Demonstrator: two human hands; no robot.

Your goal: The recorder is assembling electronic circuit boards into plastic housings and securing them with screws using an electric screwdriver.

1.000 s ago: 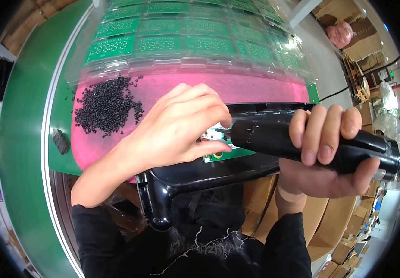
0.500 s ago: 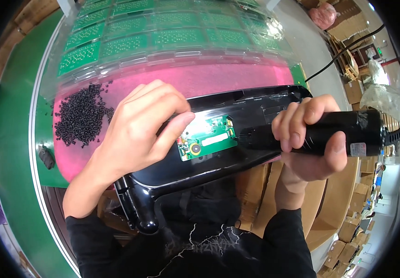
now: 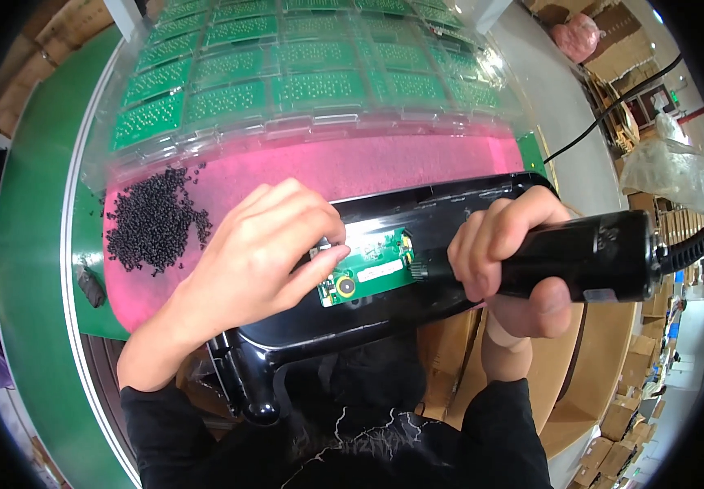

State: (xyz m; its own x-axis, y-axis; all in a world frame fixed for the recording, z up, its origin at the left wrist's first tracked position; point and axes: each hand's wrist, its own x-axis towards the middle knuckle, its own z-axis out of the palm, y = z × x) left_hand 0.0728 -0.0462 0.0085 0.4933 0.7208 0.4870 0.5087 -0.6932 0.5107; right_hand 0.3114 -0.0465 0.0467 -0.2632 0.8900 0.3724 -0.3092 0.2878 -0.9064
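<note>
A green circuit board point(image 3: 380, 273) with a round gold-rimmed part lies in a long glossy black plastic housing point(image 3: 319, 332) in front of me. My left hand point(image 3: 258, 253) is over the board's left end, thumb and fingers drawn together; whatever they pinch, if anything, is hidden. My right hand point(image 3: 511, 253) wraps around a black cylindrical electric screwdriver point(image 3: 588, 257), which lies almost level over the housing's right part. Its dark front end points left at the board's right edge, and I cannot tell whether it touches. A cable leaves its rear end.
Small black screws point(image 3: 152, 220) are heaped on the pink mat point(image 3: 303, 159) at left. Clear trays point(image 3: 311, 122) of green circuit boards stand at the back. A dark lump point(image 3: 90, 287) sits on the green table edge. Cardboard boxes point(image 3: 588, 371) stand at lower right.
My right hand and the screwdriver have shifted left. My left hand has come lower, its thumb closer over the board's left end. The whole scene sits slightly lower in view.
</note>
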